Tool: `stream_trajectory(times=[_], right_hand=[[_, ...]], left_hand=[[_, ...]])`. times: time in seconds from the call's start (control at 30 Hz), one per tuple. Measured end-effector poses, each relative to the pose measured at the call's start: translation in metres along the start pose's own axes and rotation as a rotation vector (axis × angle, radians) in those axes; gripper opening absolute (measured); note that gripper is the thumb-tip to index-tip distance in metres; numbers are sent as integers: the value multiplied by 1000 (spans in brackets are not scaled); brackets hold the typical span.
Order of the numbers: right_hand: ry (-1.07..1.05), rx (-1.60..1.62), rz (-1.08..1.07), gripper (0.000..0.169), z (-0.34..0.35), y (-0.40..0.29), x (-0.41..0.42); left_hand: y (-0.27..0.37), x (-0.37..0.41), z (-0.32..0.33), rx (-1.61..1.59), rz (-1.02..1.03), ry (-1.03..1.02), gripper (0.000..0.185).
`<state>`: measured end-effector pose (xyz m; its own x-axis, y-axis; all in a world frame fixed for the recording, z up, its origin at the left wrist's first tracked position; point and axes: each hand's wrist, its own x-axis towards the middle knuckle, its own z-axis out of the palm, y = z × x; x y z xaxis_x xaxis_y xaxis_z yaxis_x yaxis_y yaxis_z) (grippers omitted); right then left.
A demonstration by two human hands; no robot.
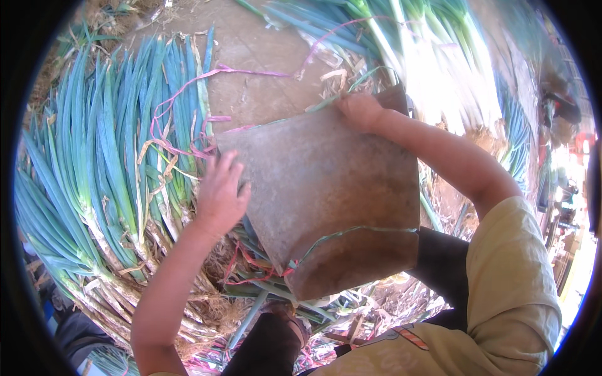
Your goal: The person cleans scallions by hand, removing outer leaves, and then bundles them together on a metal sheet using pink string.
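Note:
A curved, greyish-brown sheet [329, 178] lies over my lap, its material hard to tell. My right hand [360, 111] has its fingers curled over the far edge, beside a green strip [324, 104]. My left hand [223, 192] is at the left edge, fingers apart with nothing visibly held; whether it touches the sheet is unclear. Green plastic twine [357, 229] runs across the near part of the sheet, with a red knot [292, 264] at its left end. Pink twine [188, 87] trails from near my left hand across the floor.
Long green onions [113, 141] are heaped on the left, roots towards me. Another bunch with white stalks [437, 80] lies at the far right. Red twine [247, 263] and leaf scraps [371, 301] are scattered near my feet. Bare floor [254, 47] shows beyond the sheet.

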<state>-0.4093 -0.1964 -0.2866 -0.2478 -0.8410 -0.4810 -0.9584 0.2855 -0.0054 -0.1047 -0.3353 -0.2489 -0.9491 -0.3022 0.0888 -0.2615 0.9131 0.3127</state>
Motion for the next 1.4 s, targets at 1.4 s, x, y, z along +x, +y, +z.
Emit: stream_trajectory(times=[1.4], right_hand=[[328, 348, 112, 28, -2, -67, 174]], left_hand=[[-66, -13, 48, -319, -308, -50, 41]])
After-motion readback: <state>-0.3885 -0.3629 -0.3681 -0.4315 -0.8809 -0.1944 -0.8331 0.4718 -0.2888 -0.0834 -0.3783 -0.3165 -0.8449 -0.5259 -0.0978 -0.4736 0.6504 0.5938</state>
